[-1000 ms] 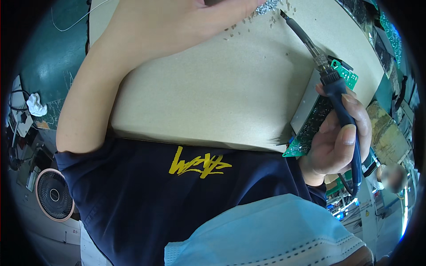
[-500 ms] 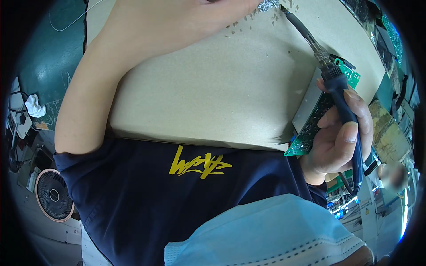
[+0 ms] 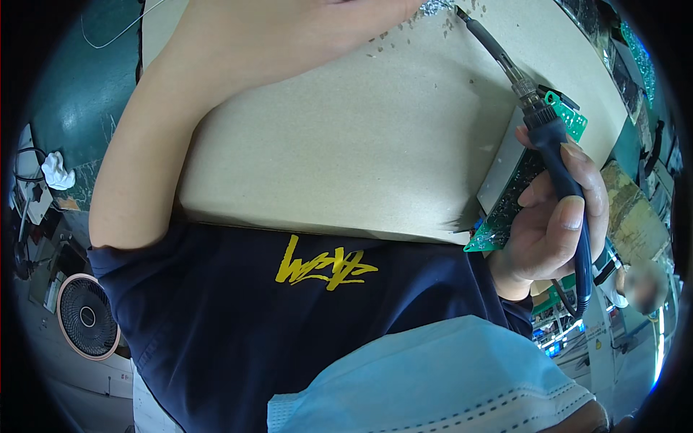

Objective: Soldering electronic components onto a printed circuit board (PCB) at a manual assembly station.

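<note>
A soldering iron (image 3: 552, 137) is held at the right side of the tan work surface (image 3: 325, 166), slanting up and to the left, with its dark tip (image 3: 460, 13) beside a small heap of silvery scraps (image 3: 436, 6); whether the heap is touched cannot be told. The handle is gripped by the right hand (image 3: 545, 234), its fingers closed around the dark blue barrel much as around a pen. By its look, the iron would be judged light and stiff, with a little drag from the cable (image 3: 563, 299) at its rear end; it is best taken by the handle, well behind the metal sleeve, which may be hot. Just beside that hand, a green circuit board (image 3: 498, 224) is seen tilted, with a pale grey plate (image 3: 502, 169) along its left side; how it is supported cannot be told. It would likely be rigid but fragile, and best taken by its edges. The left hand (image 3: 325, 29) is stretched across the far side of the surface, one digit ending near the silvery heap; its other fingers are cut off by the upper edge, so their spread cannot be told. Small brown flecks (image 3: 382, 48) are scattered nearby. Farther left, a thin white wire (image 3: 108, 47) is seen on a green mat (image 3: 86, 79).
</note>
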Demonstrator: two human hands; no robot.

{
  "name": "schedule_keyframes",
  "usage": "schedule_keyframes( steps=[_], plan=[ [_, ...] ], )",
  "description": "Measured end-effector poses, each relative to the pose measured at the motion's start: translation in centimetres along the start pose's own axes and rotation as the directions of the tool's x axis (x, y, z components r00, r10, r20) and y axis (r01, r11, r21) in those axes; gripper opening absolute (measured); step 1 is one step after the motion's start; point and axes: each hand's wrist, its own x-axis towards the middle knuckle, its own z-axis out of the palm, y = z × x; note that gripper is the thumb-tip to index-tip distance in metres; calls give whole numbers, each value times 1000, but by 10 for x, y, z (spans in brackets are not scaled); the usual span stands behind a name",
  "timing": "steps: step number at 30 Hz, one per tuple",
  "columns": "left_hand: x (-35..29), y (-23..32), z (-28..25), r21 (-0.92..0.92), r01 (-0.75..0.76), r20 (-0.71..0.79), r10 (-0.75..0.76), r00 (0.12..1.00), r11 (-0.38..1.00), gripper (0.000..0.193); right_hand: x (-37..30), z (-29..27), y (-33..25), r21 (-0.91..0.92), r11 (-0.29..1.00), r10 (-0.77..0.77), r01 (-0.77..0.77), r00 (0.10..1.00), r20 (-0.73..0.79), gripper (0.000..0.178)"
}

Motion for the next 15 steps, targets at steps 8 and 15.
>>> schedule_keyframes(
  steps=[8, 15],
  plan=[
    [3, 1, -1, -39, 32, 16, -31, 999, 999, 6, 1, -2, 0, -19, 1000, -15, 16, 999, 40, 44],
    [-1, -1, 1, 2, -20, -26, 20, 999, 1000, 5, 0, 0, -1, -7, 1000, 0, 0, 1000, 22, 44]
  ],
)
